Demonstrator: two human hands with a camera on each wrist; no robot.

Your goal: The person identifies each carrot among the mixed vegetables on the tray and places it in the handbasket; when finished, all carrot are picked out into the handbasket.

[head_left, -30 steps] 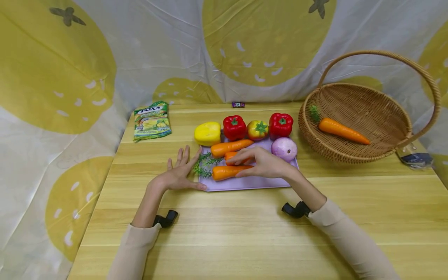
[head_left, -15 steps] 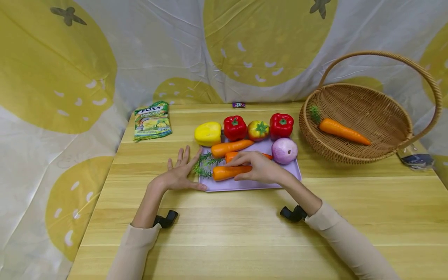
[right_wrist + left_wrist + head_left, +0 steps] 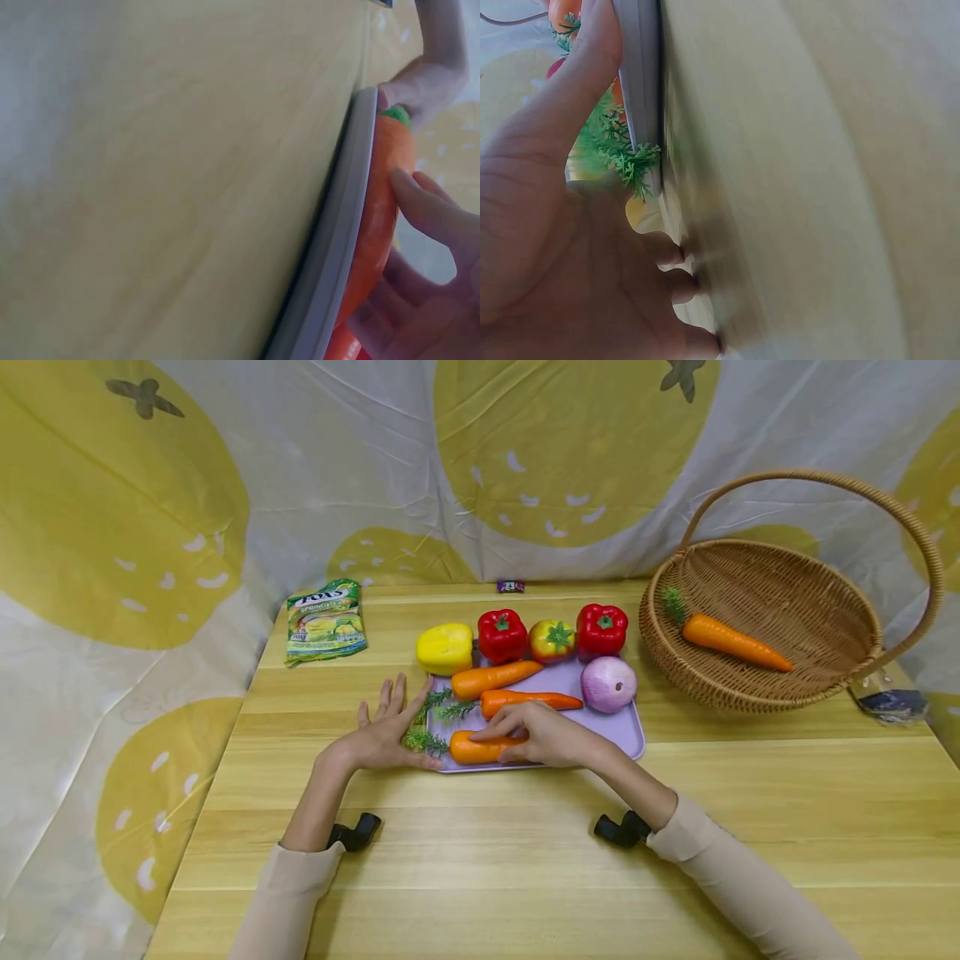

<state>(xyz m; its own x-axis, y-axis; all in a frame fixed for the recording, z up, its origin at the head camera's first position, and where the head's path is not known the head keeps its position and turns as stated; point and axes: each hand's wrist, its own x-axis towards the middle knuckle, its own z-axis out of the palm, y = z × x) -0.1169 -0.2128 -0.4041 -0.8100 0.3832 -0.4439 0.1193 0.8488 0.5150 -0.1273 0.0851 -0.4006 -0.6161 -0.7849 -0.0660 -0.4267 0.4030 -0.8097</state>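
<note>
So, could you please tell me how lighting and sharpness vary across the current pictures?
Head view: mostly crisp, with small glints on the red peppers; left wrist view: left hand dark, soft shadows on the table beside it; right wrist view: hazy, table grain smeared, the carrot more distinct.

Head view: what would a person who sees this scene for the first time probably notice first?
Probably the tall-handled wicker basket on the right, with one carrot lying inside. Next, three more carrots on the lilac tray in the middle, with two red bell peppers at its far side. The right hand grips the nearest carrot; the left hand is spread at the tray's left edge.
</note>
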